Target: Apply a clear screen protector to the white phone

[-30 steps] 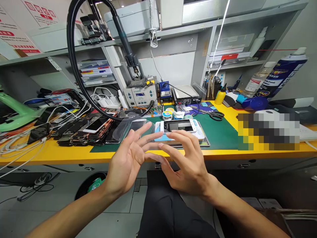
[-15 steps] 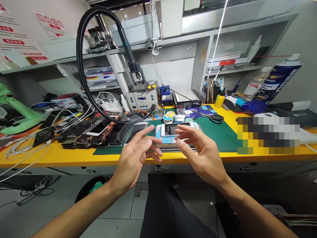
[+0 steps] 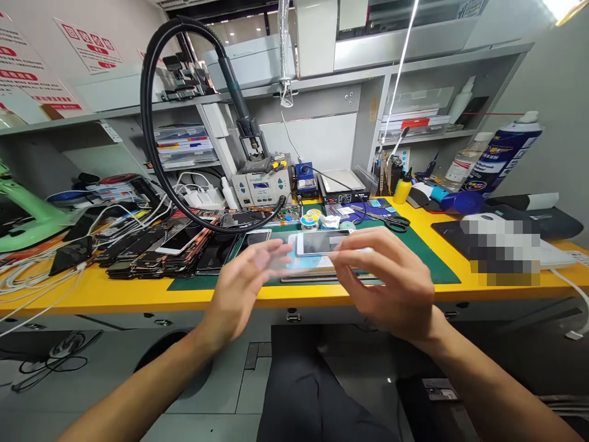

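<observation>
My left hand [image 3: 237, 285] is raised in front of the bench edge, its fingers apart and blurred, with nothing visible in it. To its right, my right hand [image 3: 391, 279] is curved, its thumb and fingertips close together at the near right corner of a white-framed phone [image 3: 315, 243]. Whatever may be between those fingertips is too small to make out. The phone lies screen up on a light blue item [image 3: 301, 261] over the green mat [image 3: 427, 264]. Another phone [image 3: 255, 237] lies just left of it.
Stacked phone parts [image 3: 147, 261] and white cables fill the left of the yellow bench [image 3: 184, 301]. Behind stand a soldering station [image 3: 262, 187] with a black hose, solder spools [image 3: 310, 221] and scissors [image 3: 398, 224]. A spray can [image 3: 506, 153] and bottles stand at the right.
My left hand has moved slightly left and its fingers are now blurred. My right hand has turned and moved a little right, its thumb and fingertips closer together. The view has shifted slightly.
</observation>
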Demonstrator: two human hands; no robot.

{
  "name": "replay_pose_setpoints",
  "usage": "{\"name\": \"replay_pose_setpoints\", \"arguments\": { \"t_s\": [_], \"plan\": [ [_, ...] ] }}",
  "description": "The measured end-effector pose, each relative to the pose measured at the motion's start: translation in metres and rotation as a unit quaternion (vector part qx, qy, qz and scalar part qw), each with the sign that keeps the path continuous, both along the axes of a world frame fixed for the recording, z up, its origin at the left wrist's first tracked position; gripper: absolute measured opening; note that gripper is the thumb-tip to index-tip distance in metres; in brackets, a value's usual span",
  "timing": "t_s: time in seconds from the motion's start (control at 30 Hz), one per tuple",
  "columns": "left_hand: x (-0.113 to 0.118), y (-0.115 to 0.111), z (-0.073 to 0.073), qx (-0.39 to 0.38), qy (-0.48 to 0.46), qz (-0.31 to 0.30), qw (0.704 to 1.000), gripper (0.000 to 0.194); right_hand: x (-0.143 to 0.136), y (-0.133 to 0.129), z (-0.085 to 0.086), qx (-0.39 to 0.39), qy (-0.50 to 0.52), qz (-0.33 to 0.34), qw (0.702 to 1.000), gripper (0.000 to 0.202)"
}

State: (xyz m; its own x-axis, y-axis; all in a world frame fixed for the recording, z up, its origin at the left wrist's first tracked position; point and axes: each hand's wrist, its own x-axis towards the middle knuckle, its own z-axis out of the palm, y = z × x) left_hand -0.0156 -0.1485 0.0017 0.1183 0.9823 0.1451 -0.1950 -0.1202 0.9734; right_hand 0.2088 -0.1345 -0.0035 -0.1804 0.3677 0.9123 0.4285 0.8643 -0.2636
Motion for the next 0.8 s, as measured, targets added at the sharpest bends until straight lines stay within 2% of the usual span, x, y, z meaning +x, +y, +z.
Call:
{"name": "replay_pose_setpoints", "arguments": {
  "t_s": [0.07, 0.13, 0.2, 0.33, 0.43, 0.47, 0.53, 0.57, 0.6, 0.67, 0.73, 0.8],
  "plan": [
    [-0.006, 0.005, 0.005, -0.064, -0.044, -0.059, 0.995, 0.068, 0.005, 0.004, -0.007, 0.115, -0.069, -0.037, 0.99, 0.026],
    [-0.009, 0.008, 0.007, -0.086, -0.018, -0.079, 0.993, 0.063, 0.009, 0.008, -0.013, 0.163, -0.109, -0.056, 0.979, 0.03],
    [-0.011, 0.011, 0.006, -0.068, 0.044, -0.06, 0.995, 0.048, 0.011, 0.012, -0.019, 0.171, -0.126, -0.064, 0.975, 0.031],
    [-0.01, 0.021, 0.001, -0.049, 0.093, -0.06, 0.993, 0.04, 0.018, 0.016, -0.025, 0.163, -0.127, -0.076, 0.975, 0.035],
    [-0.011, 0.03, 0.001, -0.039, 0.091, -0.075, 0.992, 0.036, 0.029, 0.021, -0.022, 0.111, -0.08, -0.083, 0.987, 0.039],
    [-0.012, 0.033, 0.001, -0.033, 0.094, -0.078, 0.992, 0.036, 0.034, 0.025, -0.02, 0.064, -0.045, -0.075, 0.994, 0.04],
    [-0.011, 0.041, 0.004, -0.008, 0.112, -0.086, 0.99, 0.035, 0.044, 0.034, -0.013, -0.099, 0.05, -0.02, 0.994, 0.037],
    [-0.01, 0.045, 0.006, 0.017, 0.13, -0.087, 0.988, 0.034, 0.048, 0.041, -0.008, -0.201, 0.102, 0.023, 0.974, 0.034],
    [-0.009, 0.05, 0.007, 0.055, 0.152, -0.081, 0.983, 0.032, 0.053, 0.049, -0.003, -0.304, 0.148, 0.069, 0.938, 0.031],
    [-0.007, 0.063, 0.007, 0.175, 0.214, -0.04, 0.96, 0.024, 0.06, 0.065, 0.01, -0.463, 0.211, 0.13, 0.851, 0.03],
    [-0.005, 0.077, 0.005, 0.333, 0.268, 0.016, 0.904, 0.017, 0.065, 0.082, 0.022, -0.573, 0.211, 0.159, 0.776, 0.036],
    [-0.005, 0.092, 0.001, 0.479, 0.303, 0.034, 0.823, 0.026, 0.068, 0.095, 0.031, -0.657, 0.168, 0.196, 0.708, 0.037]
  ]
}}
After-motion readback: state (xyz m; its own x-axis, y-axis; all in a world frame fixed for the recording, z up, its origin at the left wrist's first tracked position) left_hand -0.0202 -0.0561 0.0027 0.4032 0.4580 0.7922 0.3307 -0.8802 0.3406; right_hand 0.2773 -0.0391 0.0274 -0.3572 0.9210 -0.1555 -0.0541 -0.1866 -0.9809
